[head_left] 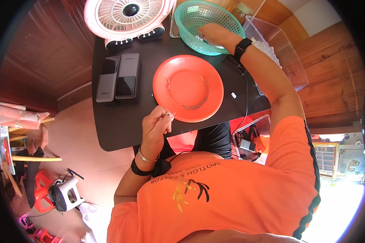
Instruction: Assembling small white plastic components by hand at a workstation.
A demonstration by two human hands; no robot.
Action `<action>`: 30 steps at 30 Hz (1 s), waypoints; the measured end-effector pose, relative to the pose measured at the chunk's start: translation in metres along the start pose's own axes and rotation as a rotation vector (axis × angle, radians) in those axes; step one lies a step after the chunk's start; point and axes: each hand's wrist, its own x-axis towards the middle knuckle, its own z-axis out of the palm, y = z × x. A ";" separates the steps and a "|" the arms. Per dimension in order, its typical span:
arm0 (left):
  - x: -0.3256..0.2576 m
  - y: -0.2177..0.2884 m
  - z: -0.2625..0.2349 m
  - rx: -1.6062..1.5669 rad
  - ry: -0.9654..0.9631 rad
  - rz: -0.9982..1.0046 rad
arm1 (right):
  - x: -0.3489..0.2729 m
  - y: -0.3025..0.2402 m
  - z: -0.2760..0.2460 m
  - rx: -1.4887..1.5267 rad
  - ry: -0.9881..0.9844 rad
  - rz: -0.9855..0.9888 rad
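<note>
My left hand (155,126) is closed in a pinch by the near left rim of an orange-red plate (187,87). A small whitish, clear-looking piece (173,116) sticks out between its thumb and fingers; its exact kind is too small to tell. Several thin metal pieces (196,106) lie along the plate's inner edge. Across the table, my right hand (216,34) reaches over the rim into a green mesh basket (185,38). Its fingers curl down near small white pieces (199,38) at the bottom, and whatever they grip is hidden.
Left of the plate lie two grey power banks (108,79) (127,76). Behind them stands a pink fan (129,20). A clear bin (286,48) with whitish pieces is under my right forearm, beside a black cable (246,95). Another person's foot (44,137) shows far left.
</note>
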 end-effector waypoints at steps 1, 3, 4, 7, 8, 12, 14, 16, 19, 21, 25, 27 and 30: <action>0.000 0.000 0.000 0.007 0.008 -0.002 | 0.002 0.001 0.001 0.002 0.005 -0.002; 0.000 0.002 0.000 0.020 0.008 0.007 | 0.006 0.010 0.005 -0.006 -0.029 0.072; 0.000 0.001 0.000 0.039 -0.015 -0.013 | 0.005 0.013 0.007 -0.007 -0.017 0.073; -0.001 0.000 -0.002 0.066 -0.031 -0.020 | -0.001 0.015 0.000 0.066 -0.140 0.029; 0.000 0.000 -0.001 0.067 -0.035 -0.019 | -0.004 0.018 0.001 0.065 -0.126 0.030; -0.001 -0.001 0.001 0.032 0.003 0.028 | -0.007 0.009 0.002 0.096 -0.171 0.082; -0.001 0.001 0.002 0.031 0.005 0.028 | -0.007 0.015 0.011 0.132 -0.141 0.064; 0.000 0.000 0.003 0.029 -0.001 0.029 | -0.006 0.021 0.019 0.096 -0.139 0.079; 0.002 -0.002 -0.001 0.030 -0.011 0.023 | -0.008 0.024 0.017 0.060 -0.112 0.063; 0.000 -0.001 -0.002 0.033 -0.018 0.011 | -0.016 0.018 0.009 0.054 -0.037 0.083; 0.001 -0.002 0.000 0.036 -0.036 0.016 | -0.031 0.027 -0.011 0.237 0.294 0.017; 0.001 -0.002 0.003 0.019 -0.033 0.036 | -0.056 0.010 -0.032 0.508 0.356 0.069; -0.004 0.002 0.001 0.092 -0.026 0.053 | -0.098 -0.043 -0.059 1.165 0.365 0.088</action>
